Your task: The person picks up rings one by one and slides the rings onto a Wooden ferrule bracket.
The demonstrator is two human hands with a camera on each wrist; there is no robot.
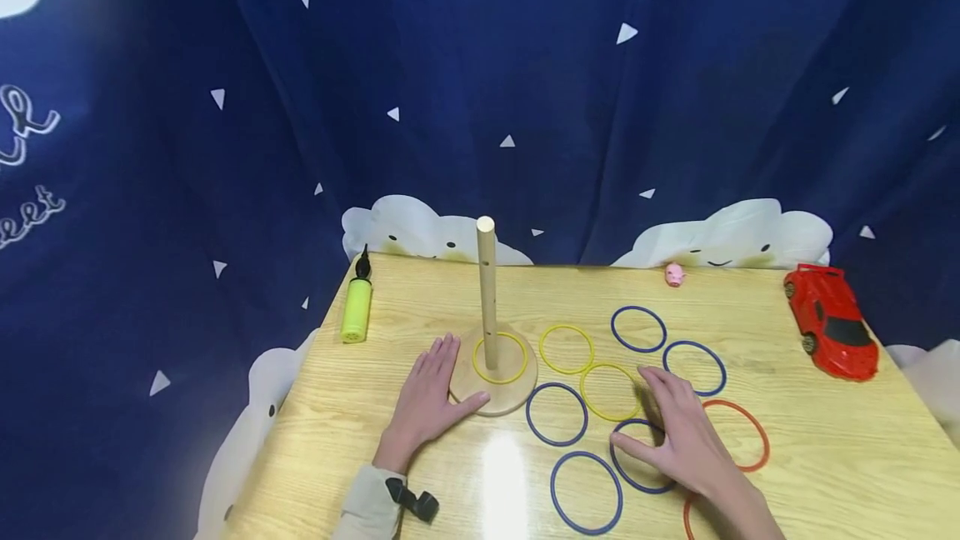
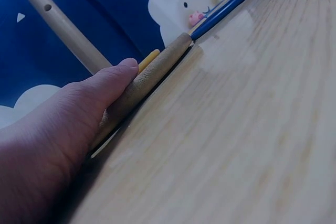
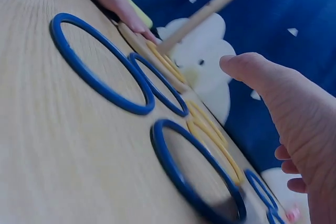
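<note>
My left hand point(image 1: 429, 397) rests against the left and front edge of a round wooden base point(image 1: 517, 394). Its fingers lie straight along the rim, and the thumb point(image 2: 113, 82) touches the base's top. From the base rises an upright wooden peg point(image 1: 488, 298), with one yellow ring point(image 1: 527, 361) lying around its foot. My right hand point(image 1: 686, 440) hovers over a blue ring point(image 1: 637, 486), thumb and fingers spread apart, holding nothing. A yellow ring point(image 1: 592, 411) lies just left of its fingertips. The right wrist view shows the gap between thumb and fingers.
Beside these lie another yellow ring point(image 1: 542, 348), several more blue rings point(image 1: 528, 419) and red rings point(image 1: 765, 444). A green pump point(image 1: 357, 311) lies at the back left. A pink pig figure point(image 1: 674, 275) and a red toy car point(image 1: 832, 323) stand at the back right, before a blue curtain point(image 1: 525, 65).
</note>
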